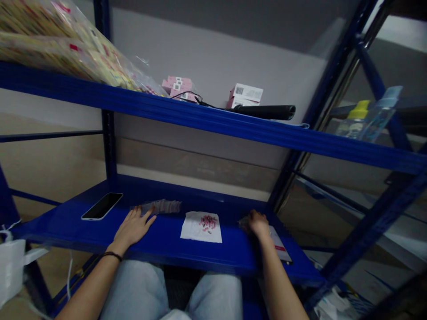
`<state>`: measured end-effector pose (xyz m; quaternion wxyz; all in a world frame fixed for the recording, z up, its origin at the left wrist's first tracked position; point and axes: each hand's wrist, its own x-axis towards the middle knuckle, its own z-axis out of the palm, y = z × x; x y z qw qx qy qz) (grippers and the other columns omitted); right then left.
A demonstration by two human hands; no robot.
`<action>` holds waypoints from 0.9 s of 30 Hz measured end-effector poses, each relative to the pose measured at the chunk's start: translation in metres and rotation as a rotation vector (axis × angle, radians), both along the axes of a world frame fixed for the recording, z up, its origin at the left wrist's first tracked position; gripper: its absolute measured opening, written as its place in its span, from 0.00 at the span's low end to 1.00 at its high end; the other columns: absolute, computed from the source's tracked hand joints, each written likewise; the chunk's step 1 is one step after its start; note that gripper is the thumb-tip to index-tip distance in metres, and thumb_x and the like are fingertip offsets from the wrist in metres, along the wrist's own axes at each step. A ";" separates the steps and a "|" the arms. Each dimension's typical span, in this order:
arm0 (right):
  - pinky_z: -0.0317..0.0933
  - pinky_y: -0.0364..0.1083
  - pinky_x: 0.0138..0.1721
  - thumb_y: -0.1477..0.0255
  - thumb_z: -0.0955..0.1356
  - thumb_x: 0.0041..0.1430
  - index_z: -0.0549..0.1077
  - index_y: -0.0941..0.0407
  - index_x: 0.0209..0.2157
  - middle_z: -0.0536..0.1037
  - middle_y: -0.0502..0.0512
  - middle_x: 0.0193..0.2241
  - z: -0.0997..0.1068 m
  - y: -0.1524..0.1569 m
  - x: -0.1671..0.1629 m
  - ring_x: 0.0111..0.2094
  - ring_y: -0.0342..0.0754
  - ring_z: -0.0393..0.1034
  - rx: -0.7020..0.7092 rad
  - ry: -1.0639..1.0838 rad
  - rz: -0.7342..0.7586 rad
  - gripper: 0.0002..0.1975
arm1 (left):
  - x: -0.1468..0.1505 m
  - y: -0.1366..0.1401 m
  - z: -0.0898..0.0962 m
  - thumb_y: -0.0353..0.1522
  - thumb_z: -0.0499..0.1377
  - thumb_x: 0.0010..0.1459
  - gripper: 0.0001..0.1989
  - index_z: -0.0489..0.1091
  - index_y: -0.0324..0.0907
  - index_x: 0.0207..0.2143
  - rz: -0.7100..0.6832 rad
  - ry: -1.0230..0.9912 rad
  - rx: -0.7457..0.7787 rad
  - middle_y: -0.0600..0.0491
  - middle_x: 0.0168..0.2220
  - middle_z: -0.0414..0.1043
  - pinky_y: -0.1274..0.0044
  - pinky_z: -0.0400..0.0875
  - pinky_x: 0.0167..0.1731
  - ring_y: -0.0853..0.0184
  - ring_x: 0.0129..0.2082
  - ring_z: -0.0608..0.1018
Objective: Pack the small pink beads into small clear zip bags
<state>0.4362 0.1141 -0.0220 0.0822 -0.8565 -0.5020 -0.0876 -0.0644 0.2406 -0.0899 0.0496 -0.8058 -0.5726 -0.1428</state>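
Observation:
My left hand (135,226) lies on the blue shelf with its fingers spread. Its fingertips touch the near end of a row of clear plastic packets (167,206). Between my hands, a white paper sheet (193,229) carries a small heap of pink pieces (208,221), too small to name. To the right, my right hand (259,222) has its fingers curled down at a clear plastic bag (244,223); the fingertips are partly hidden. Under my right wrist sits a flat white and red packet or booklet (280,245).
A phone (102,207) lies at the left of the lower shelf (160,244). Overhead, the upper shelf's blue edge (200,118) bears plastic bags of sticks (66,49), pink boxes (180,86), white boxes (247,94) and a black tube (267,112). Bottles (356,118) stand right.

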 end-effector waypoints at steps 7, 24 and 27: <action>0.63 0.47 0.38 0.69 0.63 0.64 0.79 0.55 0.41 0.81 0.64 0.39 0.002 0.002 0.031 0.44 0.57 0.74 -0.134 0.055 0.041 0.14 | 0.001 -0.001 -0.001 0.46 0.47 0.64 0.29 0.64 0.44 0.62 -0.003 -0.079 0.002 0.40 0.63 0.62 0.57 0.50 0.62 0.49 0.66 0.59; 0.57 0.39 0.28 0.73 0.64 0.58 0.75 0.57 0.31 0.77 0.50 0.26 0.069 -0.050 -0.056 0.28 0.44 0.70 0.321 0.426 0.395 0.07 | 0.107 -0.128 0.082 0.39 0.52 0.65 0.14 0.76 0.45 0.42 -0.361 -0.906 0.080 0.50 0.43 0.77 0.72 0.73 0.46 0.60 0.45 0.78; 0.56 0.40 0.27 0.67 0.65 0.61 0.73 0.57 0.30 0.75 0.50 0.25 0.075 -0.071 -0.131 0.27 0.44 0.67 0.537 0.556 0.572 0.09 | 0.140 -0.166 0.107 0.38 0.55 0.65 0.11 0.77 0.46 0.41 -0.524 -1.034 -0.112 0.50 0.42 0.79 0.75 0.74 0.45 0.61 0.43 0.79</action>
